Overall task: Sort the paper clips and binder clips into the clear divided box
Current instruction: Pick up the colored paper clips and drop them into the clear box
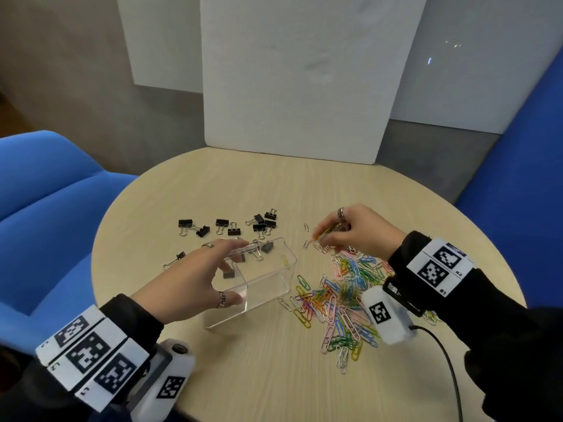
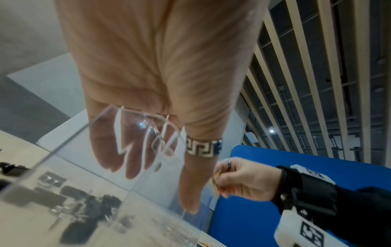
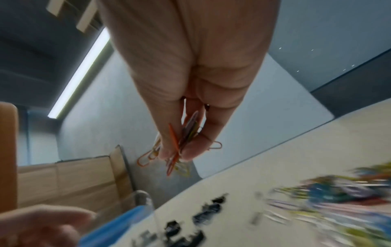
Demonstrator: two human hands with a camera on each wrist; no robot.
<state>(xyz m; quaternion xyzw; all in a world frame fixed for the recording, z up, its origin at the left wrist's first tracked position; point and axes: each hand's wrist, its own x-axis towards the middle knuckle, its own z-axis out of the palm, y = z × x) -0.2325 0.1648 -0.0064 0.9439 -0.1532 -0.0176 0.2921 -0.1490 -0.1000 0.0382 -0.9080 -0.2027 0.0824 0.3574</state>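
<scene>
Right hand (image 1: 350, 231) pinching a small bunch of paper clips (image 3: 182, 143); left hand (image 1: 195, 278) spread wide, steadying the clear box (image 1: 274, 287). Carry toward eight o'clock, drop over the side away from the binder clips (image 1: 231, 226).

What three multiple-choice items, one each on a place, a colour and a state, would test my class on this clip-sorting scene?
1. Where do the loose binder clips lie from the clear box?
A. beyond it
B. under it
C. stacked on its rim

2. What colour are their bodies?
A. red
B. black
C. white

3. What is the right hand doing?
A. resting flat
B. pinching paper clips
C. pressing the table

Key: 1 A, they lie farther away than the box; 2 B, dark bodies, wire handles; 3 B, the right wrist view shows clips between fingertips.
</scene>
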